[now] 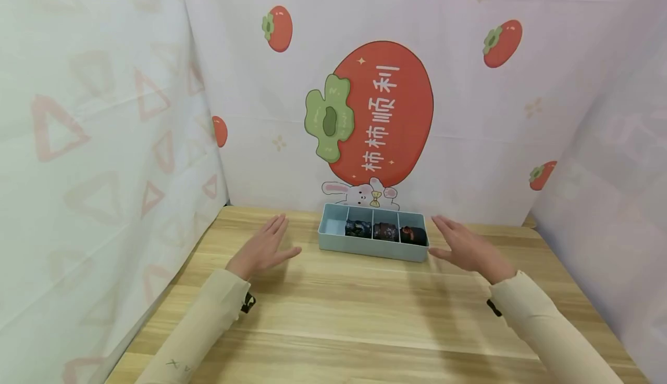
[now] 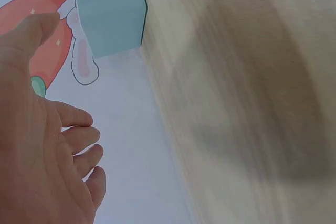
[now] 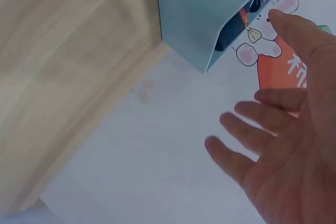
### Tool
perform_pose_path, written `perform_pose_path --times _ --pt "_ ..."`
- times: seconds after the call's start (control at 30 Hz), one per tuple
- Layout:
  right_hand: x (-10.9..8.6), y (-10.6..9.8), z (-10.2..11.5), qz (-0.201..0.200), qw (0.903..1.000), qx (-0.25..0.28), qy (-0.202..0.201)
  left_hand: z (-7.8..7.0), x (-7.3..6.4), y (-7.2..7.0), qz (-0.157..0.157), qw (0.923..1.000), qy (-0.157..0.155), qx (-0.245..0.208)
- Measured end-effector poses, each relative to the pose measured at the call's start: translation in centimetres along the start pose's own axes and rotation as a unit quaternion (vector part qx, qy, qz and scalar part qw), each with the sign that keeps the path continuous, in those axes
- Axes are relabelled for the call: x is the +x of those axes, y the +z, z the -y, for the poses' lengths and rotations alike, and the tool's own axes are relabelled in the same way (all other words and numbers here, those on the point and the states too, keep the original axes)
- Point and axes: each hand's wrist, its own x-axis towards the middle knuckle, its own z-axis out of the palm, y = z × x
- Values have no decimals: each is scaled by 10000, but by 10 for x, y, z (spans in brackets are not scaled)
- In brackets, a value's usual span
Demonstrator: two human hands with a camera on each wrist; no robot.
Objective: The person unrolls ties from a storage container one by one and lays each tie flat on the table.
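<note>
A light blue divided box (image 1: 372, 248) stands on the wooden table (image 1: 339, 314) near the back wall. Three of its compartments hold dark rolled items (image 1: 385, 231); the leftmost is bare. My left hand (image 1: 263, 248) hovers with fingers spread to the left of the box, a gap between them. My right hand (image 1: 464, 246) is spread flat just right of the box, close to its end. Neither hand holds anything. The left wrist view shows the left hand (image 2: 44, 156) and the box (image 2: 110, 11). In the right wrist view the right hand (image 3: 283, 145) is near the box (image 3: 207, 11).
Fabric backdrops printed with persimmons and a rabbit (image 1: 365, 193) close in the table at the back and both sides. Bare wood lies between me and the box.
</note>
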Motion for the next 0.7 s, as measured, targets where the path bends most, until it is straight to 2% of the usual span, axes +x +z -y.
perform_pose_path --times 0.1,0.27,0.47,0.7 --pt "17 -7 -1 367 9993 -8 -18 -6 13 -3 149 9999 -35 -23" --pt "45 -14 -2 904 9953 -346 -13 -20 33 -8 308 9995 27 4" --pt "71 -12 -3 1198 9904 -588 -350 -35 58 -6 526 9984 144 112" --pt "89 -4 3 1452 9855 -834 -272 -51 80 5 487 9980 216 333"
